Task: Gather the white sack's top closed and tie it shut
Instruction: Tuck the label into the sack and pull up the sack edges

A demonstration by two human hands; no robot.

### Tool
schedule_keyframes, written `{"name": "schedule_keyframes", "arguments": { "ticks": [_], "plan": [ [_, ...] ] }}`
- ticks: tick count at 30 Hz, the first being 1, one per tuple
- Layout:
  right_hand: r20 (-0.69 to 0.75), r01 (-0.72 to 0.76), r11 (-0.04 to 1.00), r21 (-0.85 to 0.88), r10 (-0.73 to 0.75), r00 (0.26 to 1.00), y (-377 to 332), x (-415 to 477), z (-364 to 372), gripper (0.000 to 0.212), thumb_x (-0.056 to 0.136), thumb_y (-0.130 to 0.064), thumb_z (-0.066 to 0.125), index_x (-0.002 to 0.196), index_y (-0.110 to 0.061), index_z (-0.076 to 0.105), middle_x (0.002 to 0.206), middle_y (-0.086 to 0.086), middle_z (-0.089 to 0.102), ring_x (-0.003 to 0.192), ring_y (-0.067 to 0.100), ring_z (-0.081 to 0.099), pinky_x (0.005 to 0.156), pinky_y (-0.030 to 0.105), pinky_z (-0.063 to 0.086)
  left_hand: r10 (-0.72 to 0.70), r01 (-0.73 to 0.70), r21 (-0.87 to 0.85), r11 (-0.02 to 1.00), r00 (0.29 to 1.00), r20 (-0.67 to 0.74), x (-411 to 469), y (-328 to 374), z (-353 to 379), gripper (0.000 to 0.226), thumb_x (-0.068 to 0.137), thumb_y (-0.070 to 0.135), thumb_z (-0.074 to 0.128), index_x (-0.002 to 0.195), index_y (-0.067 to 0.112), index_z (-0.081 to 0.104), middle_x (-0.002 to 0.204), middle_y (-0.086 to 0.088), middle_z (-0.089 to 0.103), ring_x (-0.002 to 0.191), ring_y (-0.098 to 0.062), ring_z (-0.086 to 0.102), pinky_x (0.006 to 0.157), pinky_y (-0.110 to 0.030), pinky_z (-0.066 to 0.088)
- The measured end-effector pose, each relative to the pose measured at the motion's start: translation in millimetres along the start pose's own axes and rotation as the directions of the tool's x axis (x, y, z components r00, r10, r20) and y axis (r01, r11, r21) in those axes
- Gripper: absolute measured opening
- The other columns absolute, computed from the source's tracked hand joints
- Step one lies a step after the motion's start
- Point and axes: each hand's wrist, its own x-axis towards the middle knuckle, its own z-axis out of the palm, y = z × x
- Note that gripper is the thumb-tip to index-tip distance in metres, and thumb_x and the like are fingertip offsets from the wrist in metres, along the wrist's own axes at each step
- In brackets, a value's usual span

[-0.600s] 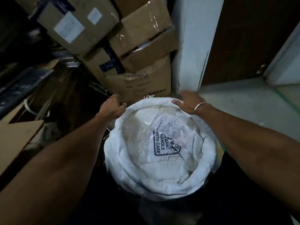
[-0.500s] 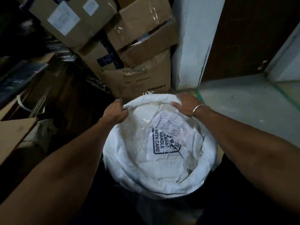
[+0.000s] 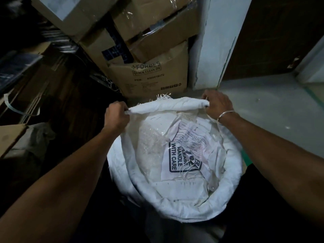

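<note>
The white sack (image 3: 229,195) stands on the floor in front of me, its mouth wide with the top rolled down into a thick rim. Inside lie white packets under clear plastic, one printed "HANDLE WITH CARE" (image 3: 177,158). My left hand (image 3: 116,115) grips the far rim at its left end. My right hand (image 3: 218,104), with a metal bangle on the wrist, grips the same far rim at its right end. Between them the rolled edge is pulled up and stretched straight, with frayed threads sticking out at the back.
Stacked cardboard boxes (image 3: 154,74) stand just behind the sack. A white pillar (image 3: 215,41) and dark door are at back right, with grey floor (image 3: 263,106) to the right. Dark wooden clutter and a cardboard flap (image 3: 8,135) fill the left.
Both hands have closed on the far rolled rim and lifted it, stretching it straight between them. The view has moved closer to the sack.
</note>
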Motion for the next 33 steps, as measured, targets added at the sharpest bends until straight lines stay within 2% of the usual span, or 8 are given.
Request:
{"name": "schedule_keyframes", "arguments": {
  "ticks": [4, 9, 12, 16, 18, 23, 29, 33],
  "plan": [
    [-0.062, 0.015, 0.989, -0.147, -0.025, 0.998, 1.6, -10.4, 7.4, 0.021, 0.077, -0.01, 0.068, 0.089, -0.024, 0.057, 0.091, 0.005, 0.063, 0.084, 0.032, 0.06, 0.066, 0.035, 0.051, 0.074, -0.056, 0.179, 0.982, 0.993, -0.096, -8.5, -2.4, 17.9, 0.017, 0.08, 0.007, 0.067, 0.097, 0.01, 0.063, 0.103, -0.012, 0.063, 0.097, -0.033, 0.056, 0.074, -0.042, 0.05],
    [0.369, 0.104, 0.985, -0.137, -0.046, 0.928, -5.3, -1.4, 8.9, 0.024, 0.077, -0.042, 0.066, 0.087, -0.022, 0.058, 0.095, 0.01, 0.062, 0.085, 0.027, 0.054, 0.073, 0.032, 0.044, -0.137, 0.213, -0.264, 0.941, 0.951, 0.278, 7.0, -1.8, 12.6, 0.048, 0.065, 0.025, 0.076, 0.105, 0.008, 0.056, 0.096, -0.01, 0.06, 0.085, -0.023, 0.057, 0.067, -0.034, 0.048],
    [0.487, 0.248, 0.966, -0.066, -0.186, 0.853, -0.7, 10.9, 0.7, 0.015, 0.091, -0.028, 0.06, 0.077, -0.025, 0.056, 0.086, 0.001, 0.058, 0.081, 0.023, 0.056, 0.07, 0.026, 0.037, -0.135, 0.308, -0.453, 0.837, 0.917, 0.375, 17.9, -15.0, 3.6, 0.061, 0.044, 0.034, 0.071, 0.092, -0.002, 0.072, 0.089, -0.018, 0.067, 0.081, -0.027, 0.062, 0.067, -0.033, 0.047],
    [0.342, -0.097, 0.946, 0.308, -0.015, 0.94, 19.2, 12.0, -3.1, 0.025, 0.073, -0.009, 0.082, 0.092, -0.024, 0.075, 0.086, -0.007, 0.07, 0.083, 0.01, 0.067, 0.079, 0.022, 0.05, -0.065, 0.072, -0.169, 0.983, 0.997, 0.052, 10.3, -23.3, 5.2, 0.018, 0.067, 0.003, 0.07, 0.084, 0.009, 0.069, 0.086, -0.01, 0.066, 0.078, -0.025, 0.061, 0.063, -0.031, 0.042],
    [0.142, -0.063, 0.954, 0.295, 0.021, 0.99, 16.1, 4.8, 4.7, 0.03, 0.073, -0.009, 0.078, 0.096, -0.026, 0.069, 0.089, -0.004, 0.069, 0.084, 0.015, 0.066, 0.078, 0.025, 0.052, -0.045, 0.037, -0.065, 0.997, 0.992, -0.118, 4.3, -21.3, 15.2, 0.021, 0.072, -0.004, 0.064, 0.084, 0.012, 0.057, 0.094, -0.01, 0.058, 0.084, -0.03, 0.057, 0.063, -0.038, 0.043],
    [0.127, -0.086, 0.967, 0.239, 0.056, 0.99, 15.2, -13.1, 10.8, 0.048, 0.078, -0.032, 0.075, 0.121, -0.025, 0.055, 0.102, -0.001, 0.06, 0.091, 0.022, 0.059, 0.08, 0.032, 0.05, -0.149, 0.147, -0.16, 0.976, 0.989, -0.005, -9.1, -31.9, 23.5, 0.041, 0.07, 0.018, 0.068, 0.109, 0.008, 0.063, 0.106, -0.014, 0.062, 0.094, -0.032, 0.061, 0.074, -0.04, 0.052],
    [0.374, -0.274, 0.917, 0.29, 0.156, 0.914, 53.4, -29.0, -8.8, 0.03, 0.07, -0.022, 0.078, 0.099, -0.016, 0.072, 0.098, 0.007, 0.073, 0.084, 0.021, 0.065, 0.074, 0.028, 0.049, -0.23, 0.362, -0.439, 0.822, 0.917, 0.327, -38.6, -47.4, 11.5, 0.029, 0.059, 0.022, 0.083, 0.081, 0.009, 0.068, 0.082, -0.014, 0.07, 0.078, -0.033, 0.071, 0.064, -0.04, 0.06],
    [0.065, -0.136, 0.988, 0.065, 0.132, 0.989, 46.9, -51.4, -6.2, 0.028, 0.068, -0.025, 0.078, 0.082, -0.021, 0.054, 0.082, 0.0, 0.065, 0.077, 0.03, 0.063, 0.068, 0.032, 0.047, -0.313, 0.311, -0.076, 0.947, 0.95, -0.012, -57.8, -48.8, 14.1, 0.017, 0.072, 0.005, 0.066, 0.089, 0.006, 0.062, 0.09, -0.021, 0.066, 0.088, -0.046, 0.066, 0.074, -0.047, 0.058]
  ]
}}
